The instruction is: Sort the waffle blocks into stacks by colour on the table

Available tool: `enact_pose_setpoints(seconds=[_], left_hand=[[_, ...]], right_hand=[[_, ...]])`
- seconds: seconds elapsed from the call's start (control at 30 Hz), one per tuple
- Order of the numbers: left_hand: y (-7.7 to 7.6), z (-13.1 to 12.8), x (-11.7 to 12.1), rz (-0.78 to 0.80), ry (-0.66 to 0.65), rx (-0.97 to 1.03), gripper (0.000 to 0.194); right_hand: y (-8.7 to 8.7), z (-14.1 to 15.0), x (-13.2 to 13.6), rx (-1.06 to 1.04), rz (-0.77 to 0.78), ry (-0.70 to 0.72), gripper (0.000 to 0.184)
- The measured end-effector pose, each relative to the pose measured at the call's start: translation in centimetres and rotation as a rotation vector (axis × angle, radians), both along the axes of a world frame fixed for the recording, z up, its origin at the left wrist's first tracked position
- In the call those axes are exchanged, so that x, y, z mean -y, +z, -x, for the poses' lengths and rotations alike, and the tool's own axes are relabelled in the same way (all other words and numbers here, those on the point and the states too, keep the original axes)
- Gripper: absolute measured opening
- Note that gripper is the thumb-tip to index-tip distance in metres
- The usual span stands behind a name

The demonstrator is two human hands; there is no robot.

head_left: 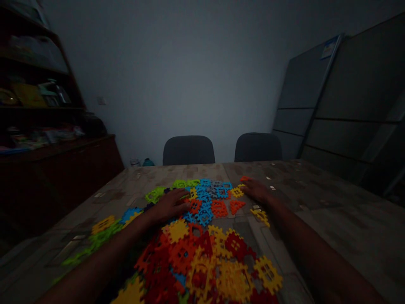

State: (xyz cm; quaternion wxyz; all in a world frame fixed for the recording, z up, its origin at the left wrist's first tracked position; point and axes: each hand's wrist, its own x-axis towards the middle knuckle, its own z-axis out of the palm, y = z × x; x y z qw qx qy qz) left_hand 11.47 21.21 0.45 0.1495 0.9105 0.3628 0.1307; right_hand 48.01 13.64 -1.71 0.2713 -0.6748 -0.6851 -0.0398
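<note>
A heap of interlocking plastic building pieces (202, 274) in red, orange and yellow spreads over the near part of the table. Behind it lie blue pieces (204, 215) and green pieces (155, 195). My left hand (172, 205) rests over the middle of the pile, fingers stretched apart beside an orange window piece (195, 206). At the pile's right edge, my right hand (255, 191) has its fingers extended at a yellow window piece (236, 191). An orange piece (244, 179) lies just beyond those fingertips. Whether the fingertips press on any piece is too dim to tell.
The table (316, 211) has a patterned cover. Two dark chairs (189, 150) stand at its far side. Shelves with various items (34, 93) are at left, and grey panelled doors (303, 84) at right. A loose yellow piece (261, 217) lies near my right forearm.
</note>
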Motion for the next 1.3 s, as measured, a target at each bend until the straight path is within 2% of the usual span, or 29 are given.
enact_pose_setpoints(seconds=[0.13,0.27,0.4,0.5,0.57,0.67,0.73,0.8,0.87,0.97,1.07,1.13,1.2,1.27,1.3], left_hand=[[0.1,-1.2,0.6,0.042,-0.14,-0.02,0.048],[0.8,-1.3,2.7,0.125,-0.2,0.04,0.035],[2.3,-0.3,4.7,0.249,-0.279,0.091,0.033],[3.5,1.5,5.7,0.336,-0.347,0.171,0.03],[4.0,3.2,6.7,0.299,-0.305,0.217,0.03],[3.8,5.9,9.4,0.086,-0.199,0.171,0.047],[3.2,7.2,11.6,-0.018,-0.259,0.061,0.074],[2.2,8.0,13.1,-0.106,-0.339,-0.045,0.084],[0.9,8.4,13.2,-0.184,-0.327,-0.081,0.071],[-0.6,8.8,11.5,-0.271,-0.176,-0.033,0.044],[-0.5,9.3,11.0,-0.354,-0.11,0.009,0.033],[0.2,9.8,12.9,-0.423,-0.113,0.032,0.034],[0.6,10.0,16.5,-0.441,-0.127,0.056,0.048],[0.4,10.0,21.1,-0.361,-0.191,0.054,0.056],[0.1,9.8,23.4,-0.294,-0.27,0.062,0.055]], right_hand=[[-1.5,1.5,0.3,-0.034,0.079,0.195,0.031],[-2.2,4.4,3.1,-0.086,0.122,0.369,0.028],[-1.5,7.6,5.6,-0.161,0.135,0.584,0.039],[-0.5,9.2,5.4,-0.249,0.158,0.71,0.045],[0.2,10.2,4.9,-0.283,0.173,0.675,0.05],[0.8,12.5,5.2,-0.221,0.251,0.685,0.064],[1.0,14.4,6.2,-0.102,0.302,0.787,0.078],[1.0,15.9,7.0,-0.001,0.297,0.842,0.084],[1.0,16.5,6.8,0.064,0.272,0.783,0.076],[1.1,15.1,5.3,0.117,0.265,0.603,0.053],[1.2,11.6,5.6,0.105,0.27,0.521,0.044],[1.1,9.3,8.2,0.067,0.231,0.492,0.055],[0.6,7.9,12.5,0.044,0.188,0.523,0.064],[-0.1,7.8,17.8,0.032,0.168,0.547,0.074],[-0.5,8.3,20.5,0.011,0.145,0.572,0.08]])
